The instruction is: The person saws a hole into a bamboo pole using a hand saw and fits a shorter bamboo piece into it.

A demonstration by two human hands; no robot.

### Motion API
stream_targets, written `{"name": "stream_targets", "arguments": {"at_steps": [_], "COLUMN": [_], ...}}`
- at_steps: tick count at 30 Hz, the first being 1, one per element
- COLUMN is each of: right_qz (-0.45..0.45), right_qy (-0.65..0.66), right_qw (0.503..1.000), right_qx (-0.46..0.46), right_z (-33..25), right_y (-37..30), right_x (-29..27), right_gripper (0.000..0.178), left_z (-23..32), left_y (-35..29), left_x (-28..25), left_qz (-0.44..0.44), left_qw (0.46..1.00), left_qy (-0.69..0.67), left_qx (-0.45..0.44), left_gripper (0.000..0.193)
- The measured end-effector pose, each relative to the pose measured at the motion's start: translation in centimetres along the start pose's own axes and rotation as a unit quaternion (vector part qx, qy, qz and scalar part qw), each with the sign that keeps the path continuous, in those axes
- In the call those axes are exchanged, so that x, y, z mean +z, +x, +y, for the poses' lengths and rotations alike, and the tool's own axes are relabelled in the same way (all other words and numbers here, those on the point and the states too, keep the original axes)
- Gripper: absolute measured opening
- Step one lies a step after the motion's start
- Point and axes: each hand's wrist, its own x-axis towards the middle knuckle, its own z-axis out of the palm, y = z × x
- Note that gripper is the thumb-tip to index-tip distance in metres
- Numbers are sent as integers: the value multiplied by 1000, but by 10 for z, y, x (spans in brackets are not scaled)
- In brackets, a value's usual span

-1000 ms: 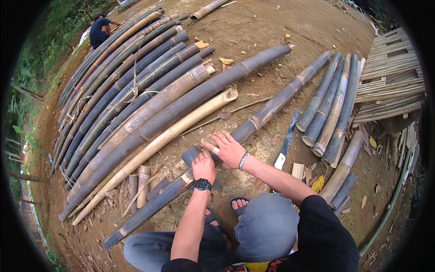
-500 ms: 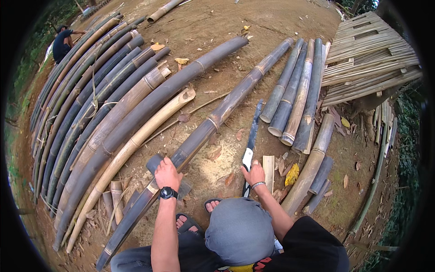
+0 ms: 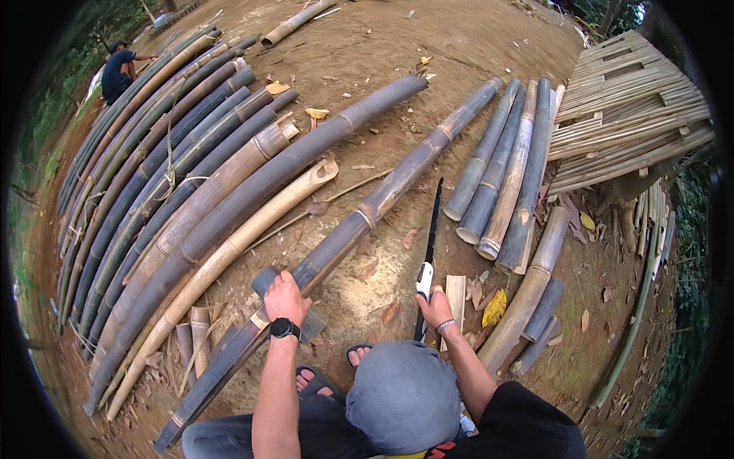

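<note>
Your right grip (image 3: 436, 306) is closed round the handle of the saw (image 3: 427, 271), toothed blade aimed at 12 o'clock. Your left grip (image 3: 287, 300) clasps the dark bamboo pole (image 3: 355, 231), which runs from 7 to 1 o'clock. Sawdust (image 3: 363, 289) at left grip's 3. Cut bamboo lengths (image 3: 511, 183), right grip's 1. Bamboo stack (image 3: 164, 195), left grip's 10.

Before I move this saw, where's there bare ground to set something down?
Mostly bare: sawdust-strewn earth between the long pole and saw, and brown dirt beyond the pole's far end. Crowded: left, with bamboo poles side by side, and right, with cut bamboo lengths.
</note>
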Motion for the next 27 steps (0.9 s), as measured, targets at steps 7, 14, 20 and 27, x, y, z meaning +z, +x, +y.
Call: {"name": "stream_targets", "arguments": {"at_steps": [7, 14, 20, 27], "right_qz": [-18, -73, -167, -216], "right_qy": [239, 241, 134, 102], "right_qw": [971, 965, 957, 948], "right_qx": [25, -76, -195, -208], "right_z": [8, -74, -128, -137], "right_y": [-55, -66, -37, -38], "right_x": [-20, -47, -13, 2], "right_gripper": [40, 32, 36, 39], "left_z": [0, -8, -1, -2], "left_y": [2, 0, 1, 2], "left_x": [-2, 2, -2, -2], "left_qz": [9, 3, 1, -20], "left_qw": [1000, 1000, 1000, 1000], "left_qy": [13, 26, 27, 6], "left_qx": [20, 7, 6, -6], "left_gripper": [59, 62, 61, 60]}}
